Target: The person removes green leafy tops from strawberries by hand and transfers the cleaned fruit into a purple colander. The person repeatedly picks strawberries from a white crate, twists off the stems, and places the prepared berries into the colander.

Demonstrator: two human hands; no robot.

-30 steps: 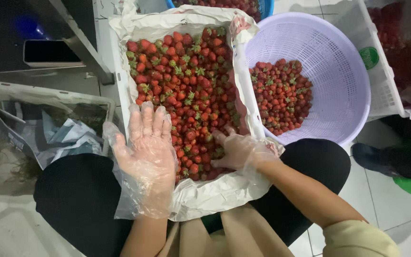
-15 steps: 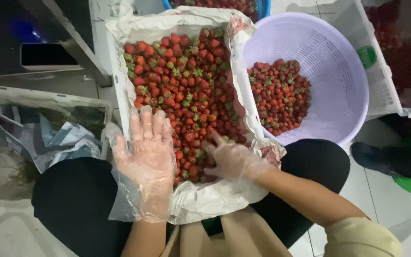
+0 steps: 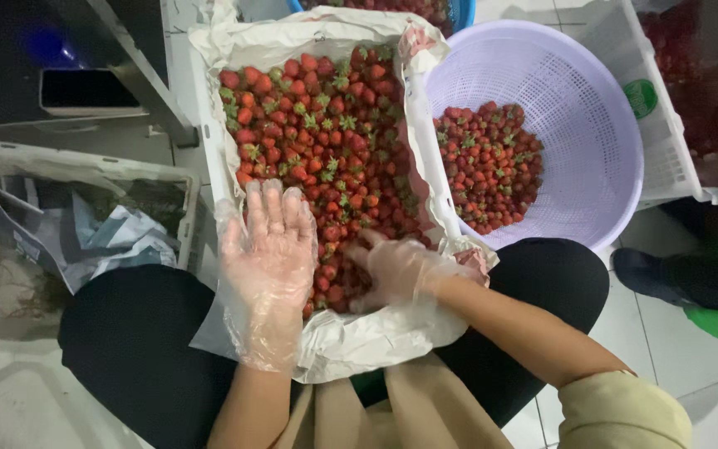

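A white paper-lined crate (image 3: 209, 125) full of red strawberries (image 3: 326, 133) rests on my lap. My left hand (image 3: 268, 258), in a loose clear plastic glove, lies flat with fingers spread, palm up, over the crate's near left corner. My right hand (image 3: 392, 270), also gloved, reaches into the berries at the near end, fingers curled among them; whether it grips one is hidden. A lilac perforated basket (image 3: 592, 108) to the right holds a smaller pile of strawberries (image 3: 488, 166).
A bin lined with clear plastic (image 3: 85, 224) holding paper scraps stands at my left. A white crate (image 3: 666, 125) with more berries sits at the far right, beside another person's dark leg and green shoe (image 3: 708, 291). A blue tub (image 3: 459, 12) is behind.
My right hand has pushed a little further left and deeper into the berries. My left hand stays open and flat in the same place.
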